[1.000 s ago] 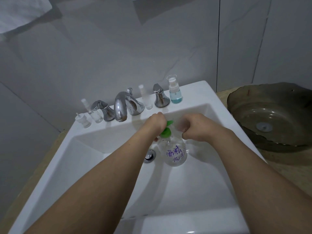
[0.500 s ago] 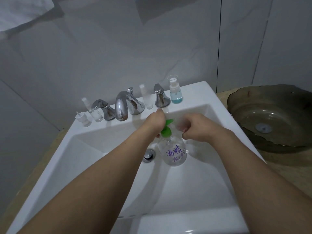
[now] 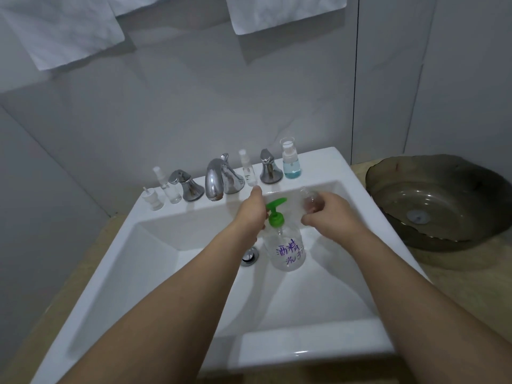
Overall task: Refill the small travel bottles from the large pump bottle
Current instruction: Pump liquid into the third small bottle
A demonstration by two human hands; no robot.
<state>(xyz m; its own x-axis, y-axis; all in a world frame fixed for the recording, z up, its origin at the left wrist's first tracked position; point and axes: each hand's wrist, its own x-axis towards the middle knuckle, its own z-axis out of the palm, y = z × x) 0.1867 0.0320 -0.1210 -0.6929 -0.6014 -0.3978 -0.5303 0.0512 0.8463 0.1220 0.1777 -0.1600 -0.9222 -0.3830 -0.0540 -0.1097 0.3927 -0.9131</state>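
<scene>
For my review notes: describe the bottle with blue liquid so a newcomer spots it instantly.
Start at the white sink and follow its back ledge past the chrome faucet to the right-hand tap handle. The blue-liquid bottle stands upright just right of it. It alone holds blue liquid; the other small bottles look clear.

Two bare forearms reach in from the bottom edge of the head view, one from the lower left and one from the lower right, both long and smooth with no sleeve, cuff or fabric showing anywhere along them. Each narrows at the wrist and ends in a hand: the left hand (image 3: pixel 250 210) and the right hand (image 3: pixel 331 212). Neither wrist carries a watch, band or bracelet, and no ring shows on the visible fingers. The nails are too small and blurred to describe. Nothing else of the person is in view.
</scene>
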